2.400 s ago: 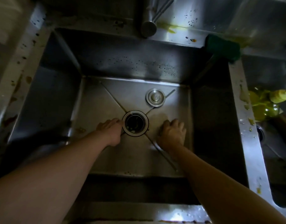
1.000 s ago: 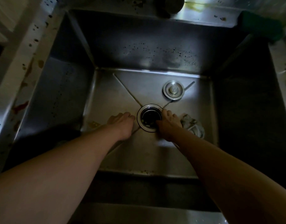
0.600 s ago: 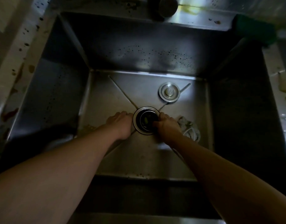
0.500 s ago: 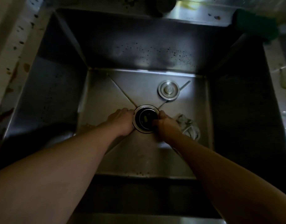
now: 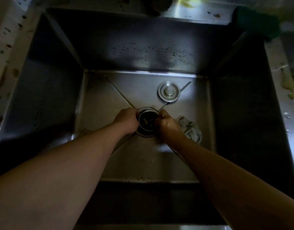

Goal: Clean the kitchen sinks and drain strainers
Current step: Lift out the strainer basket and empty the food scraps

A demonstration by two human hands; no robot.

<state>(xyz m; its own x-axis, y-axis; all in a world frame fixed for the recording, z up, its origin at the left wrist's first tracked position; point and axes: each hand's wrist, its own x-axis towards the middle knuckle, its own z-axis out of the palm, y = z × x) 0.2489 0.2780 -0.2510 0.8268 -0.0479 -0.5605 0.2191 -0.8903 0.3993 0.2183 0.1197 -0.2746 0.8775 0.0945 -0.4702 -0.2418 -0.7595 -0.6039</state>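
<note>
Head view. The round metal drain strainer basket (image 5: 148,121) sits in the drain opening at the middle of the floor of the deep stainless steel sink (image 5: 143,163), directly between the two hands. The left hand (image 5: 127,121) has its fingers curled onto the strainer's left rim; the right hand (image 5: 166,124) is curled and pinching the right rim. Yellowish scraps lie inside the basket.

Judgement: the strainer is thin rigid metal, light, probably wet and greasy, therefore slippery. The raised rim, held at opposite sides, is the sound purchase, with a straight upward lift to keep the scraps in.

A round steel stopper (image 5: 169,91) lies beyond the right hand, apart from it. A crumpled grey cloth (image 5: 192,130) lies just outboard of the right hand. A green sponge (image 5: 257,22) rests on the counter (image 5: 201,10) at the far right corner.
</note>
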